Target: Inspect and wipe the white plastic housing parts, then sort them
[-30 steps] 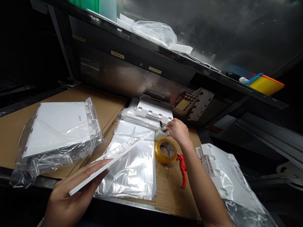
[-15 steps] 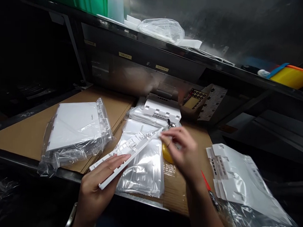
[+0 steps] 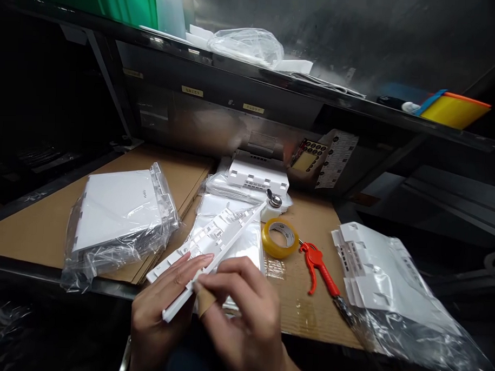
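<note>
My left hand (image 3: 162, 307) is closed around the lower end of a white plastic housing (image 3: 217, 236), which has slots and clips along its edges. It is held tilted, its far tip pointing up and right over a stack of clear plastic bags (image 3: 251, 240). My right hand (image 3: 243, 310) is at the near part of the housing's long edge, close to my left fingers. Its thumb wears a tan covering (image 3: 205, 300). Thumb and index finger are pressed together against that edge; what lies between them, if anything, is hidden.
Yellow tape (image 3: 280, 238) and a red air blow gun (image 3: 318, 266) lie on cardboard (image 3: 295, 311). Bagged white housings stand left (image 3: 119, 208) and right (image 3: 382, 271). Another white housing (image 3: 258, 172) sits behind, near a small pump-top bottle (image 3: 272, 208). A shelf (image 3: 235, 69) crosses above.
My right hand has moved from the housing's far tip down and left to its near edge. The tape and blow gun are now uncovered. My left hand keeps its hold.
</note>
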Tool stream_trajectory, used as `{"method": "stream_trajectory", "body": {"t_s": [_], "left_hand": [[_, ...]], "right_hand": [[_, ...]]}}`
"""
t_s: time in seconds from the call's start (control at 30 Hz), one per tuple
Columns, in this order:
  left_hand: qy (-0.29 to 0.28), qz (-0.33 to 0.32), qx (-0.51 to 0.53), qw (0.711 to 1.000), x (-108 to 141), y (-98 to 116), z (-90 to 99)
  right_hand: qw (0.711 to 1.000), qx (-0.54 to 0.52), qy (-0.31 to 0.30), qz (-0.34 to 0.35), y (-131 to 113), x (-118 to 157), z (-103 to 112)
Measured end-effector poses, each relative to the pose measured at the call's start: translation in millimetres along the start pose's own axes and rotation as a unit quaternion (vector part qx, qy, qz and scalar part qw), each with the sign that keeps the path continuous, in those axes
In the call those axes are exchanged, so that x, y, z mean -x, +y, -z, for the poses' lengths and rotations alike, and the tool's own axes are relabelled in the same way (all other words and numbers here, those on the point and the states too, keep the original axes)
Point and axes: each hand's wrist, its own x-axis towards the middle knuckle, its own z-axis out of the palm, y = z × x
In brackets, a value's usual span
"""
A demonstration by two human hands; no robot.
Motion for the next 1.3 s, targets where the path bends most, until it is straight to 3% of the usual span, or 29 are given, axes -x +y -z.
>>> {"method": "stream_trajectory", "body": {"t_s": [0.1, 0.27, 0.33, 0.43, 0.5, 0.57, 0.73, 0.9, 0.97, 1.07, 1.2, 1.3], "left_hand": [[0.010, -0.005, 0.001, 1.000, 2, 0, 0.9], [0.048, -0.017, -0.009, 0.999, 5, 5, -0.2], [0.050, -0.024, -0.014, 0.998, 6, 4, 0.3], [0.024, -0.010, 0.003, 1.000, 7, -1, 3.0], [0.001, 0.011, 0.027, 1.000, 9, -4, 4.8], [0.013, 0.000, 0.026, 1.000, 8, -4, 5.6], [0.094, -0.008, -0.006, 0.996, 0, 8, 5.2], [0.078, -0.050, -0.012, 0.996, -1, 9, 7.4], [0.075, -0.044, -0.017, 0.996, 3, 5, 6.9], [0.059, -0.025, -0.025, 0.998, 7, -3, 4.7], [-0.004, 0.001, -0.012, 1.000, 6, -11, 3.6], [-0.012, -0.013, -0.007, 1.000, 3, -10, 4.6]], "right_hand": [[1.000, 0.014, 0.005, 0.003, 5, -3, 4], [0.988, 0.097, 0.109, -0.041, 26, -23, 26], [0.992, 0.082, 0.084, -0.035, 20, -19, 21], [0.998, 0.031, 0.026, 0.040, 1, 0, 0], [0.995, 0.016, 0.018, 0.096, -8, 8, -11], [0.995, 0.021, 0.022, 0.096, -7, 7, -10], [0.991, 0.088, 0.100, 0.007, 26, -28, 29], [0.976, 0.145, 0.157, -0.029, 48, -49, 58], [0.979, 0.142, 0.143, -0.028, 45, -43, 52], [0.992, 0.103, 0.077, 0.000, 26, -20, 25], [0.992, 0.045, 0.032, 0.111, -6, 13, -17], [0.991, 0.040, 0.028, 0.121, -8, 14, -19]]}}
